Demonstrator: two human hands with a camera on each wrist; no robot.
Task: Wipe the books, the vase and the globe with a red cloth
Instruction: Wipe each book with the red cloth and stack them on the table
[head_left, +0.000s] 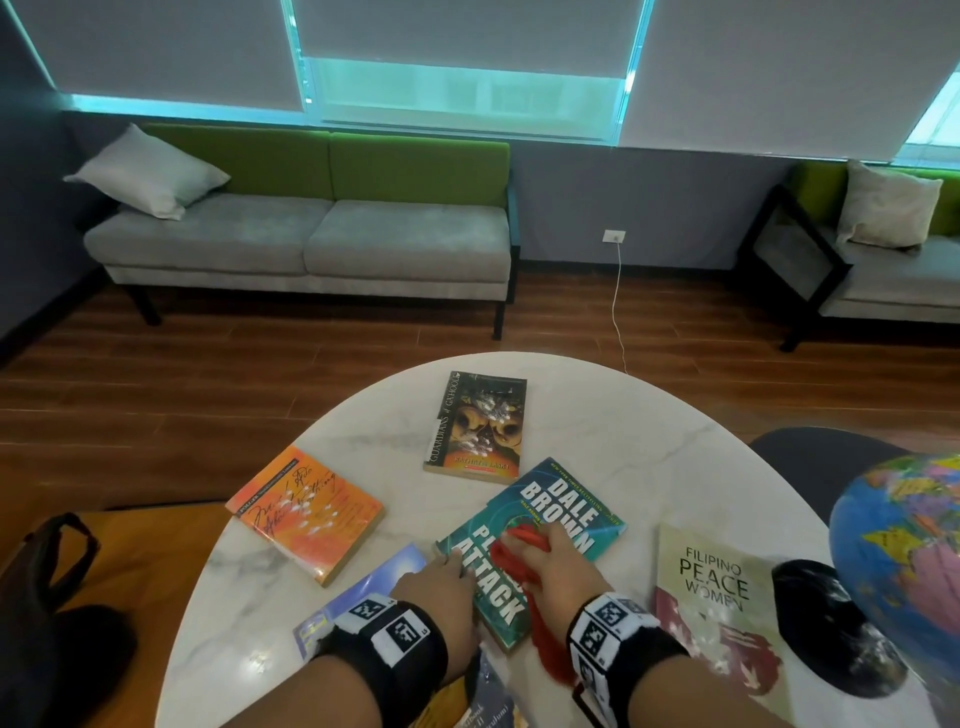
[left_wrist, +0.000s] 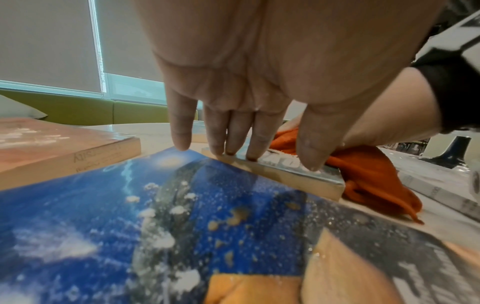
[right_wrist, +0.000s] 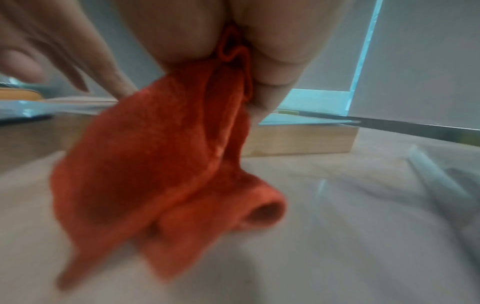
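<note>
right hand (head_left: 545, 561): bunches red cloth (head_left: 519, 566) on teal book (head_left: 524, 545) | left hand (head_left: 436, 587): fingers straight, pressing the book's edge | globe (head_left: 904, 540): at table (head_left: 623, 436) right edge

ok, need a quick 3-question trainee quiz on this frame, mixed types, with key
1. True or false: the right hand grips the red cloth on the teal book.
2. Multiple choice: the left hand's fingertips press on: A) the orange book; B) the teal book's edge; C) the globe.
3. Fill in: white dust specks show on the blue book lying under the left ____.

Key:
1. True
2. B
3. hand (wrist)
</note>
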